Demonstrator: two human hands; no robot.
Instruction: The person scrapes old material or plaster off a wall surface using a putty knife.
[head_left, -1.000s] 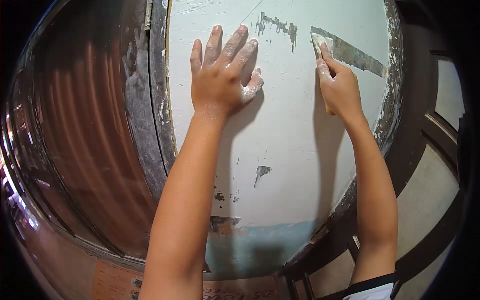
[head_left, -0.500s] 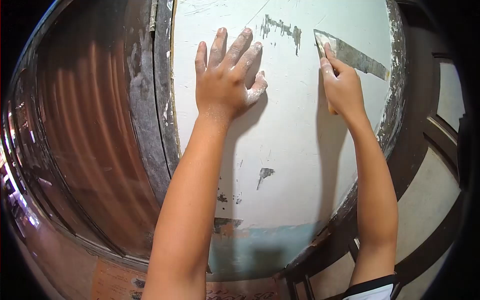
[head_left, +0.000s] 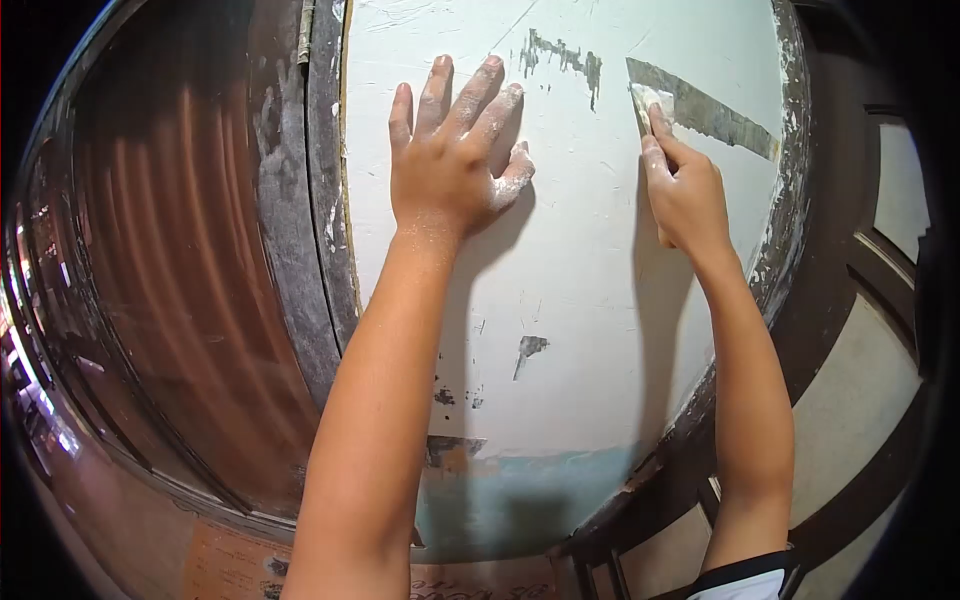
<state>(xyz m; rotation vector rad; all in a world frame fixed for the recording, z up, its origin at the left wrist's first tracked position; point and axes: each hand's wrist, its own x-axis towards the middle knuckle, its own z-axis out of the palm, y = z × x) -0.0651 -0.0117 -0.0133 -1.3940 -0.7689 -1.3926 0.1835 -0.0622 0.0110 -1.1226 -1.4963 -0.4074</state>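
Note:
My left hand [head_left: 445,175] lies flat with fingers spread on a white-coated wall panel [head_left: 575,250]. White powder dusts its fingers and thumb. In my right hand [head_left: 690,200] is a putty knife [head_left: 652,100], its blade up against the panel and white residue on it. Part of its handle shows below the fist; the rest is hidden by the fingers. Beside the blade a dark bare strip [head_left: 715,110] runs to the panel's right edge. Between the hands, higher up, is a ragged dark patch [head_left: 565,55].
A worn dark wooden frame [head_left: 325,190] borders the panel on the left, with a brown curtain [head_left: 185,250] behind glass beyond it. Chipped dark trim [head_left: 790,130] edges the right side. Lower down are smaller scraped spots [head_left: 530,347] and a pale blue band [head_left: 560,480].
My right hand and the putty knife have moved slightly down, uncovering more of the dark strip's left end. My left hand has stayed nearly still on the panel.

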